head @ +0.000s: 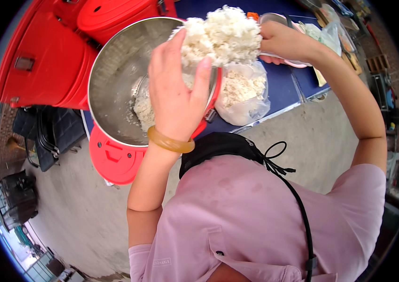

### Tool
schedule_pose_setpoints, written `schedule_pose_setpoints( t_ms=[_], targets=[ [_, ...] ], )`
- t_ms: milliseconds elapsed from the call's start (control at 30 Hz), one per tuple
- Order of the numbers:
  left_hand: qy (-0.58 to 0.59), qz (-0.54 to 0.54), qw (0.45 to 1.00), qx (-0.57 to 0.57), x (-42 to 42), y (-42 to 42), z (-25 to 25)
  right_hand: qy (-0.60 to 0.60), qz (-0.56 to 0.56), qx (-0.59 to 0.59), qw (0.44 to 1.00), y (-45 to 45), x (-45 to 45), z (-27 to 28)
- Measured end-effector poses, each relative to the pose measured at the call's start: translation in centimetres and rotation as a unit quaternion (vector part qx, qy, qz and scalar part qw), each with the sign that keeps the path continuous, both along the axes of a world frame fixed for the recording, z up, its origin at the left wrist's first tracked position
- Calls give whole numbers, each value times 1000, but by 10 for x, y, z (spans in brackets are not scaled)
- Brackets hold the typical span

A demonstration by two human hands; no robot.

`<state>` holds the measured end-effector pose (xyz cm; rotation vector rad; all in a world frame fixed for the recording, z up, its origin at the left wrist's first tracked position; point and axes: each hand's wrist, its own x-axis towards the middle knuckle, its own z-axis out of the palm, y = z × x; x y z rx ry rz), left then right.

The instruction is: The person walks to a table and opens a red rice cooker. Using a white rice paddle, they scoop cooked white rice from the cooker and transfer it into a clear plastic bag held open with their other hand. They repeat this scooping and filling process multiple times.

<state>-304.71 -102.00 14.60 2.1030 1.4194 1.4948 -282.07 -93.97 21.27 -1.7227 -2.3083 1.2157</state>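
A large heap of cooked white rice (222,38) is raised between my hands, above the rim of a deep steel pot (115,70). My left hand (176,83), with an amber bangle (169,140) at the wrist, has its fingers spread at the heap's near left side. Whether it bears the rice's weight is unclear. My right hand (284,40) is curled at the heap's right edge around a pale object, partly hidden by the fingers. More rice (144,111) lies in the pot, partly behind my left hand. A clear plastic bag (243,114) of rice sits beside the pot.
Large red lidded containers (55,67) crowd the left. A red lid (116,158) hangs below the pot's near side. Behind my right hand is a pink-rimmed container (273,17) on the blue tabletop (280,84). Black chairs (58,130) stand on the concrete floor, left.
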Motion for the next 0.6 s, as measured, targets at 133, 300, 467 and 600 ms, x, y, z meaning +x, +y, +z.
schedule_pose_setpoints(
  t_ms=[133, 300, 467, 600],
  targets=[
    [85, -11, 996, 0, 57, 4, -15, -8, -57, -29, 998, -6, 70, -23],
    [63, -65, 995, -42, 113, 0, -56, 28, -87, -86, 992, -12, 130, -110],
    [98, -153, 959, -219, 134, -5, -144, 14, -64, -113, 991, -4, 166, -233],
    [163, -172, 935, -262, 141, -4, -211, -37, -37, -62, 997, -2, 163, -294]
  ],
)
